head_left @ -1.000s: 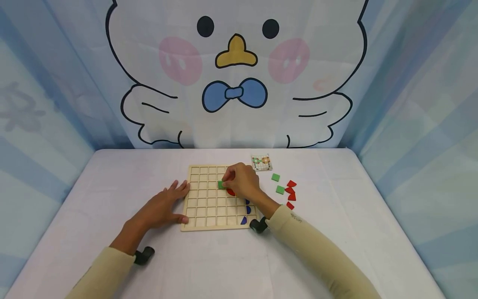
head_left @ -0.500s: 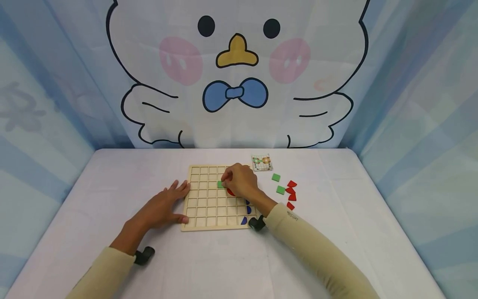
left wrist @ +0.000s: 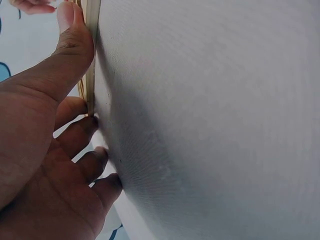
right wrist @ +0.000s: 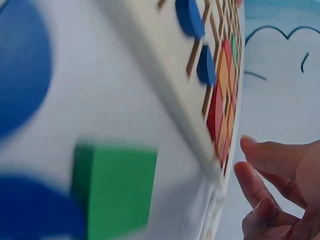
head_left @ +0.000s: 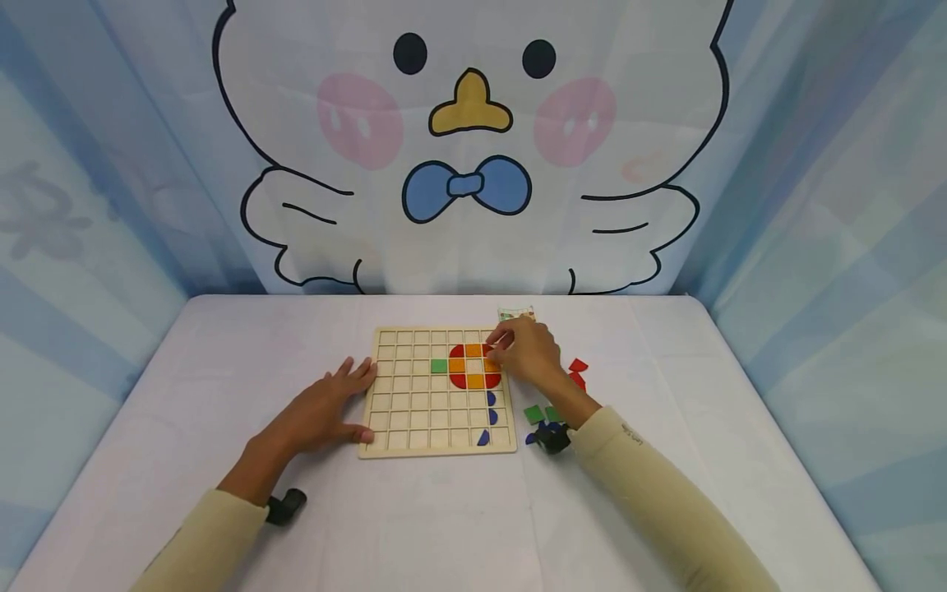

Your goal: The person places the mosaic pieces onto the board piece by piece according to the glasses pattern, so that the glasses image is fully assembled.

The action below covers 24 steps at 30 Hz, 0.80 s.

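Note:
A square wooden grid board lies on the white table. My left hand rests against its left side, fingers spread and thumb at the near left corner; the left wrist view has the thumb along the board's edge. One green square tile sits in a cell, beside a ring of red corner pieces and orange squares. Over the board's upper right edge hovers my right hand, covering part of that ring. In the right wrist view its thumb and forefinger are apart, holding nothing.
Several blue pieces lie in the board's right columns. Right of the board are loose green squares, more blue pieces and red pieces, partly behind my right arm. A small pattern card lies behind my right hand.
My right hand has let go of the green square tile, which stays in its cell, and has moved right to the board's edge. My left hand has stayed put.

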### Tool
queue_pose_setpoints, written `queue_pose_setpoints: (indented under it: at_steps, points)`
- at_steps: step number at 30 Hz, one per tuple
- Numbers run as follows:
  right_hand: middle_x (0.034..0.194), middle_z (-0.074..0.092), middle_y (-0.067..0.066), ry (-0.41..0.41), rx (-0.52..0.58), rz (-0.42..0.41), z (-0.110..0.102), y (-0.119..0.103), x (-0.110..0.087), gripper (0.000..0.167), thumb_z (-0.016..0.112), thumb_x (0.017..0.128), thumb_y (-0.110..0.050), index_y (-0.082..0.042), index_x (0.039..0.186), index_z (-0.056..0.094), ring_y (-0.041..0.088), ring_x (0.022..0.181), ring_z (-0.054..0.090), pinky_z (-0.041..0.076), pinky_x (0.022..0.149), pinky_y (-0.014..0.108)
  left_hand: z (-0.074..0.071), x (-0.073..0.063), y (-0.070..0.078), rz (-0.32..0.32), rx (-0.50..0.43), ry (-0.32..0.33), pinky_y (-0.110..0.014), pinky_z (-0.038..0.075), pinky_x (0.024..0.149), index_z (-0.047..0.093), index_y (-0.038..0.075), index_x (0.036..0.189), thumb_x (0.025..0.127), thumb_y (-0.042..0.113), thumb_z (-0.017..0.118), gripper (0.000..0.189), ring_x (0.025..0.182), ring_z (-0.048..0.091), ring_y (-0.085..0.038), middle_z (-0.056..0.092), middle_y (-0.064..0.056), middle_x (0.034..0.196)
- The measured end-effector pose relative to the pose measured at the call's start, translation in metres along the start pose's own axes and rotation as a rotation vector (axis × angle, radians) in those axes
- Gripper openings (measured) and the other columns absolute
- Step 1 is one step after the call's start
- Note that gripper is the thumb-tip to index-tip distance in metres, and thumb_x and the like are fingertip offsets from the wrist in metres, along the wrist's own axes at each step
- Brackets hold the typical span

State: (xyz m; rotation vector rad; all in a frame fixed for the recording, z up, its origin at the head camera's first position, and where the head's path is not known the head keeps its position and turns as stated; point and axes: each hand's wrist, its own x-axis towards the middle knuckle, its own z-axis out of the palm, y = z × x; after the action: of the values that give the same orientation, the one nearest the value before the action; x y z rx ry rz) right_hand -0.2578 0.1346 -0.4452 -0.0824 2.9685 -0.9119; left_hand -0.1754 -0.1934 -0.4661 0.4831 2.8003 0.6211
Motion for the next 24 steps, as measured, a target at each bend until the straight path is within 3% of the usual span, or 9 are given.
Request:
queue_pose_setpoints:
  at_steps: [13, 17, 24]
  points:
    - [0.099, 0.073, 0.009, 0.008, -0.103, 0.159, -0.039, 0.060, 0.006, 0.027, 0.083, 0.093, -0.028, -0.015, 0.116, 0.077, 0.025, 0.081, 0.065, 0.053, 0.069, 0.035, 0.000, 0.001, 0.001, -0.007, 0.004, -0.010, -0.068, 0.026, 0.128, 0.030, 0.009, 0.167, 0.081, 0.042, 0.091, 0.110, 0.163, 0.019, -0.048, 0.025, -0.016, 0.175]
    - [0.102, 0.073, 0.010, 0.005, -0.137, 0.194, -0.041, 0.067, 0.006, 0.028, 0.084, 0.093, -0.031, -0.014, 0.114, 0.077, 0.024, 0.081, 0.066, 0.053, 0.069, 0.034, 0.000, 0.001, 0.001, -0.006, 0.004, -0.010, -0.068, 0.026, 0.128, 0.030, 0.009, 0.167, 0.080, 0.042, 0.091, 0.111, 0.163, 0.019, -0.048, 0.026, -0.016, 0.175]
    - [0.096, 0.071, 0.008, -0.006, -0.145, 0.168, -0.038, 0.065, 0.006, 0.018, 0.084, 0.093, -0.029, -0.016, 0.101, 0.076, 0.024, 0.078, 0.064, 0.050, 0.068, 0.034, 0.001, 0.001, -0.001, 0.008, 0.009, 0.002, -0.067, 0.025, 0.129, 0.031, 0.008, 0.167, 0.080, 0.041, 0.091, 0.110, 0.163, 0.019, -0.048, 0.026, -0.016, 0.175]
